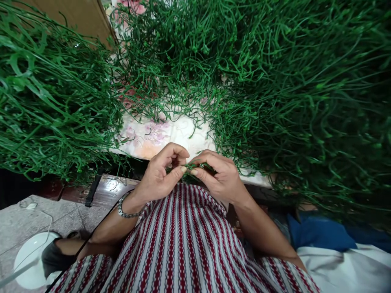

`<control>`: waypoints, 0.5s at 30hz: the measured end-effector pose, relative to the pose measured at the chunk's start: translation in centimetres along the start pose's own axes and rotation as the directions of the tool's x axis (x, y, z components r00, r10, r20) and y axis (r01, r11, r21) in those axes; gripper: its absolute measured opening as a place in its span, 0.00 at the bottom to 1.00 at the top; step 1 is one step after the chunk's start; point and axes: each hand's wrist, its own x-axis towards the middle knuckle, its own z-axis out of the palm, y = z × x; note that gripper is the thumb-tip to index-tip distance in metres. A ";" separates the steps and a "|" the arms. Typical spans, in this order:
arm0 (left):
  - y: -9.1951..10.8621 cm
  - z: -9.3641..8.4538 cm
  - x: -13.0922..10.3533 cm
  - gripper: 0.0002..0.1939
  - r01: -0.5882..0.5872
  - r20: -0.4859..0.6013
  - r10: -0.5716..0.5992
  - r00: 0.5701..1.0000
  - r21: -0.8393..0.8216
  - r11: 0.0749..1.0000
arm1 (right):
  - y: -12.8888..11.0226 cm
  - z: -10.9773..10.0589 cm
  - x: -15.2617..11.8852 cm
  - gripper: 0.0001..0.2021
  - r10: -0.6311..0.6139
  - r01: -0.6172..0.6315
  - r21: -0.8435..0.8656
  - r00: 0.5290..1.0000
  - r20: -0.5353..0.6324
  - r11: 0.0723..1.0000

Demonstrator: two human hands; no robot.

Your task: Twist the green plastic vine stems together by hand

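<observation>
Both hands meet in front of my striped top, at the near edge of the flower-patterned table cover (pixel 189 132). Thumb and fingers of my left hand (pixel 161 171) are closed on one end of a small green strand piece (pixel 191 165). The other end is pinched by my right hand (pixel 220 175), its fingers bent over the thumb. Part of the piece is hidden between the fingertips. Beyond the hands, loose green stems with small tips reach over the cover.
Green stems are heaped at the left (pixel 55 101) and in a larger pile at the right (pixel 290 93). A cardboard box (pixel 79 18) stands at the back left. A round white object (pixel 33 260) is at the lower left, blue cloth (pixel 320 232) at the lower right.
</observation>
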 end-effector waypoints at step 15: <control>0.3 0.7 -0.4 0.04 -0.182 -0.032 0.214 0.976 0.419 0.889 | 0.0 0.6 -0.6 0.06 -0.017 0.009 -0.140 0.998 -0.055 0.990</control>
